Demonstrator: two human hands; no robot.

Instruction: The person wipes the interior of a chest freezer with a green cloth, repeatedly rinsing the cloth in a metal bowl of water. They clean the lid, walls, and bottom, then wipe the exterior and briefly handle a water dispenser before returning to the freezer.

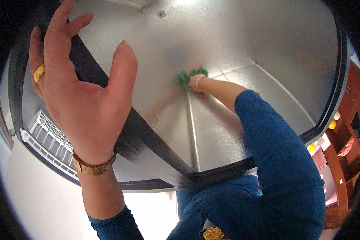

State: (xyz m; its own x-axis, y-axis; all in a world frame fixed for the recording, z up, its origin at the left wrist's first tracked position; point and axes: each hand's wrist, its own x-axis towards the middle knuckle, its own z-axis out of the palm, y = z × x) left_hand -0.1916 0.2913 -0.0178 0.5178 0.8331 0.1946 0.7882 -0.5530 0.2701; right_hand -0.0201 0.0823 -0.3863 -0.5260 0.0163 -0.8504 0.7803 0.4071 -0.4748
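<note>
My right hand [195, 83] reaches deep into a chest freezer and grips a bunched green cloth or scrubber [184, 78]. The cloth presses against the embossed metal liner [282, 39], close to a seam. Nearer the camera, my left hand [87, 102] is raised with thumb and fingers apart and nothing in its grasp. Behind it runs a dark-edged divider [156, 147]; whether the fingertips touch that edge I cannot tell. A gold ring and a mesh wristband are on the left hand and wrist.
A white basket [52, 129] sits in the compartment left of the divider. The freezer's black-edged rim [327, 117] curves around the right side. One small square fitting [161, 14] is on the liner. Brown wooden shelving [343, 162] stands outside at right, with a yellow object [332, 124] nearby.
</note>
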